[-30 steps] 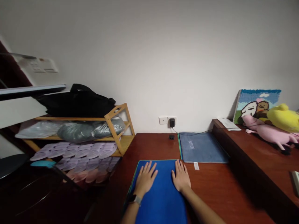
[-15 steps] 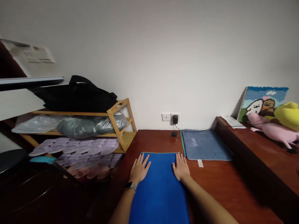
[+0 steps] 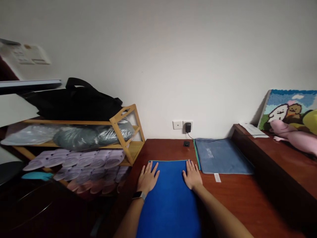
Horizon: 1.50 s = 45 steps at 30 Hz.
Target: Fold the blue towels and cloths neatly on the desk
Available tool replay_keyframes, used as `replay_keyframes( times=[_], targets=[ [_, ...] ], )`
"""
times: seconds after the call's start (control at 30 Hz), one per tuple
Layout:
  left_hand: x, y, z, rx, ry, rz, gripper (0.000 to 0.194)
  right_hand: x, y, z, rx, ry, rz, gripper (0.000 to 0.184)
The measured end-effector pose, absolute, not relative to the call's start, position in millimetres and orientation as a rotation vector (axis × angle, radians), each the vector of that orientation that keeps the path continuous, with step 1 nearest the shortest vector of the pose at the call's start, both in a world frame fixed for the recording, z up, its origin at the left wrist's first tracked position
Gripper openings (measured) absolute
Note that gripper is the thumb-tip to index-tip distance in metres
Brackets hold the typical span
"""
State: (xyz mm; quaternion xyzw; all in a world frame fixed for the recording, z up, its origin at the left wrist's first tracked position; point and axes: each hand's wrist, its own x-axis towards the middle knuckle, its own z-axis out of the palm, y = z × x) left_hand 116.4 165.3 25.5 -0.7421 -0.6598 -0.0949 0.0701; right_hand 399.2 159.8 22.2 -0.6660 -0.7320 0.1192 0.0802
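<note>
A bright blue towel (image 3: 169,201) lies flat on the dark red wooden surface (image 3: 237,198), running from the near edge of view to about mid-table. My left hand (image 3: 147,178) rests palm down on its far left corner, fingers spread, with a watch on the wrist. On the far right corner my right hand (image 3: 192,176) lies flat too, fingers stretched out. Neither hand holds anything. Just beyond and to the right lies a grey-blue towel (image 3: 221,160) with a white tag.
A bamboo rack (image 3: 127,138) at left carries a black bag (image 3: 74,100), bagged grey items and rows of lilac slippers (image 3: 81,162). A wall socket with a black charger (image 3: 188,127) is behind. A raised wooden ledge (image 3: 272,155) at right holds plush toys and a tufted picture (image 3: 287,105).
Both hands have slid a little apart and forward along the blue towel's far edge. The view has shifted slightly left and back.
</note>
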Motion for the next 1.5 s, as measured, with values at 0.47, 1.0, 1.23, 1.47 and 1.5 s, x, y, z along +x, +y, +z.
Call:
replay_keyframes(
  times=[0.47, 1.0, 1.23, 1.47, 1.5],
  targets=[
    [186, 146, 8, -2.467, -2.021, -0.353, 0.072, 399, 159, 20, -2.003, -2.189, 0.34, 0.075],
    [86, 98, 16, -2.17, -2.205, -0.285, 0.08, 392, 96, 37, -2.063, -2.133, 0.316, 0.068],
    [171, 81, 33, -2.36, -1.833, -0.521, 0.068, 398, 57, 34, -2.011, -2.147, 0.437, 0.071],
    [262, 86, 25, -2.612, -1.828, -0.377, 0.065, 397, 59, 31, -1.993, -2.155, 0.441, 0.07],
    [255, 85, 22, -2.591, -1.865, -0.363, 0.065, 397, 59, 30, -1.993, -2.152, 0.434, 0.07]
  ],
)
